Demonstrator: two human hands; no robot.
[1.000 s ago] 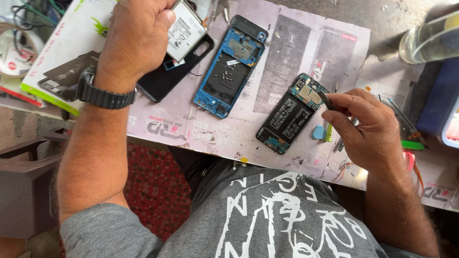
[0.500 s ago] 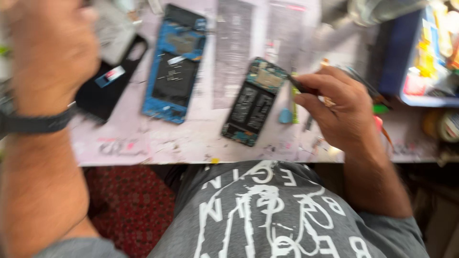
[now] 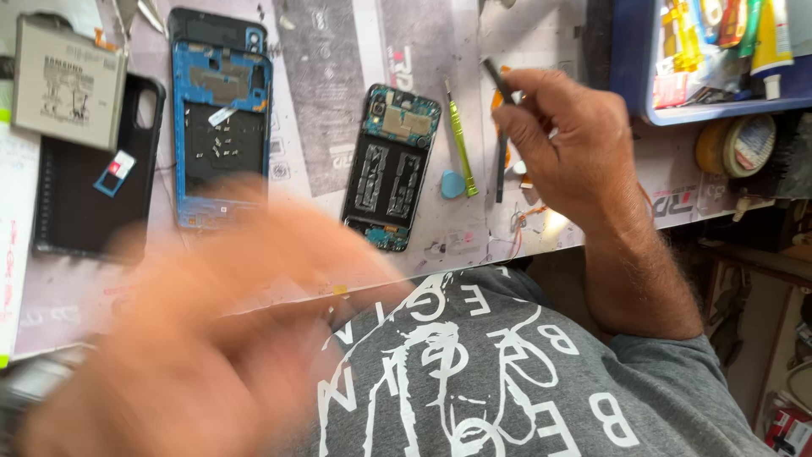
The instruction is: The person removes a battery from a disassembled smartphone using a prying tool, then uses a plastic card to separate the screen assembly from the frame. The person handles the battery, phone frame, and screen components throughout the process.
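My right hand (image 3: 567,144) is raised over the work mat and pinches a thin dark tool (image 3: 497,78) whose tip points up and to the left. To its left lies an opened phone body (image 3: 393,165) with its circuit board exposed; the hand is apart from it. A green screwdriver (image 3: 459,140) and a small blue pick (image 3: 452,184) lie between the hand and the phone. My left hand (image 3: 211,330) is a large motion blur low in the foreground, above my lap. Whether it holds anything cannot be made out.
A blue phone frame (image 3: 222,118), a black phone case (image 3: 76,203) and a grey battery (image 3: 68,80) lie at the left. A blue tray (image 3: 630,76) of tubes and tools stands at the upper right. Tape rolls (image 3: 736,144) sit below it.
My left hand has swung from the battery area down into the foreground. My right hand has lifted off the opened phone and moved right, still holding its tool. The view has shifted.
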